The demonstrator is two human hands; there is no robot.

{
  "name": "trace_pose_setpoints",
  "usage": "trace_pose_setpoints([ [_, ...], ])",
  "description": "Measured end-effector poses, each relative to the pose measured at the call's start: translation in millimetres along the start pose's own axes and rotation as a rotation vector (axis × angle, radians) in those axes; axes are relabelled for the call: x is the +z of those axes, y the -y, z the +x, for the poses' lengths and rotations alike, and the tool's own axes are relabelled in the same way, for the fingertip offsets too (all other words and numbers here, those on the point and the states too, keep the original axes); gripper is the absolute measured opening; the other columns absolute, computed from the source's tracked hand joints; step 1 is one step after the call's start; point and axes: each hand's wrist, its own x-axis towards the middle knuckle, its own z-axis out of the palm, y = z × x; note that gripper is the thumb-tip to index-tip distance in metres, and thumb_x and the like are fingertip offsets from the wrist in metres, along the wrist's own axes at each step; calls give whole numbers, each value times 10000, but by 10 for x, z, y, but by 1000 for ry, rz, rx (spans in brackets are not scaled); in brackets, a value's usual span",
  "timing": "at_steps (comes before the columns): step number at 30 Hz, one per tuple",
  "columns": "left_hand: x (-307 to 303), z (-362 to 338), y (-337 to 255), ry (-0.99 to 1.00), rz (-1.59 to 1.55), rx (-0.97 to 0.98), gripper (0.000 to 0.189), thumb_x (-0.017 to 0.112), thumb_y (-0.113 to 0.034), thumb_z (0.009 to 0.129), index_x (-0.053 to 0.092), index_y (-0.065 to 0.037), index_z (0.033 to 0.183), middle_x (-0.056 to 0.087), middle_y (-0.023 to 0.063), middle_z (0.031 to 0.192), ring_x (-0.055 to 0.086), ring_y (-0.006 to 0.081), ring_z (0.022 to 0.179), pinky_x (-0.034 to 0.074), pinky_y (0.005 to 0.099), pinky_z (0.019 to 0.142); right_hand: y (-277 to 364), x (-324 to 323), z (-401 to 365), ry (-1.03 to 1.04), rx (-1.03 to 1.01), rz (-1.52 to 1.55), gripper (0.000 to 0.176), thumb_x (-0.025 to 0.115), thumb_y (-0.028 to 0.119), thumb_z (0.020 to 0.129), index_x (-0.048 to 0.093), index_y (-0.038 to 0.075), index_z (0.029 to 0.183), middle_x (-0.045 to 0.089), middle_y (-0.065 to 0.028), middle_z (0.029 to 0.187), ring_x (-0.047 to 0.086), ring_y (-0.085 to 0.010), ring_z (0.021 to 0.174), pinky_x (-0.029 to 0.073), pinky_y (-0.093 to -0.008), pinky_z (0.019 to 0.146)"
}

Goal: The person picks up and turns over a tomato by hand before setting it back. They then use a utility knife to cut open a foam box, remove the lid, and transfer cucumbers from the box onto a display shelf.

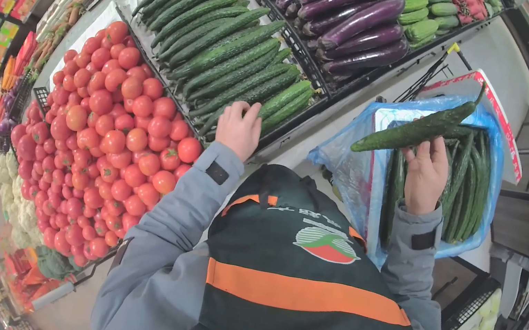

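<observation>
My right hand grips a dark green, bumpy cucumber by its underside. That cucumber is tilted, its thin stem end up to the right, above a box lined with blue plastic. More cucumbers lie lengthwise inside the box. On the display, my left hand has its fingers curled over the near end of a row of cucumbers. Its fingertips touch them, and the hand hides what is directly beneath it.
Piled tomatoes border the cucumbers on the left. Eggplants lie beyond a black crate edge. A cart with a yellow-tipped handle stands behind the box. Dark crates are at the lower right.
</observation>
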Motion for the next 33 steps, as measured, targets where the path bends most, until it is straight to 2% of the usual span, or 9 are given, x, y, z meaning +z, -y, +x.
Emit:
trace_pose_setpoints([
  [3,-128,13,196,-47,91,-86,339,666,-129,821,638,-151,1158,535,86,1036,531,324,804,472,446,642,18,27,-5,30,11,9,390,488,257,1029,485,56,1364,587,-60,1257,566,-207,1105,505,-370,910],
  [10,-42,47,470,22,228,-25,514,838,-215,672,579,-128,1107,515,83,1022,524,302,790,459,421,605,-29,148,-28,-1,92,45,319,497,236,1023,543,57,1283,617,-44,1165,583,-181,1041,513,-360,878],
  [12,-67,125,482,15,304,13,565,854,-293,629,579,-135,1096,537,67,1037,543,284,837,465,399,657,-37,171,-37,15,116,35,345,512,255,1017,541,64,1303,621,-52,1185,588,-206,1060,508,-384,897],
  [15,-85,151,425,26,491,-96,663,871,-437,550,555,-141,1052,551,43,975,537,262,812,451,391,656,-38,180,-63,49,141,44,395,524,255,1011,498,65,1356,599,-57,1228,572,-219,1100,505,-412,932],
  [21,-82,179,299,99,536,-202,661,892,-445,566,552,-110,1022,527,67,977,531,267,815,478,401,690,-77,130,-123,52,156,35,415,524,274,1011,498,86,1380,582,-50,1279,560,-223,1130,501,-426,928],
  [24,-62,164,373,93,520,-155,620,893,-459,552,558,-110,939,523,69,959,521,264,808,450,396,675,-85,109,-149,45,161,44,407,513,255,1017,488,78,1382,584,-62,1288,568,-225,1148,506,-417,940],
  [27,-136,196,438,139,473,-79,619,871,-474,588,574,-88,971,526,69,959,529,269,838,450,396,681,-107,89,-165,12,187,26,398,504,261,1022,489,87,1379,573,-56,1281,552,-214,1134,500,-412,933],
  [30,-215,238,488,143,409,-26,670,883,-469,564,551,-67,986,499,85,967,511,287,850,450,395,680,-101,99,-175,-18,222,48,444,503,230,1022,425,55,1422,561,-39,1208,551,-180,1058,512,-425,941],
  [33,-277,258,515,181,240,-35,697,897,-386,597,524,-11,1050,481,142,1015,532,338,844,506,433,626,-102,130,-179,-32,218,64,365,500,220,1024,492,76,1359,568,-7,1095,546,-154,1004,506,-399,924],
])
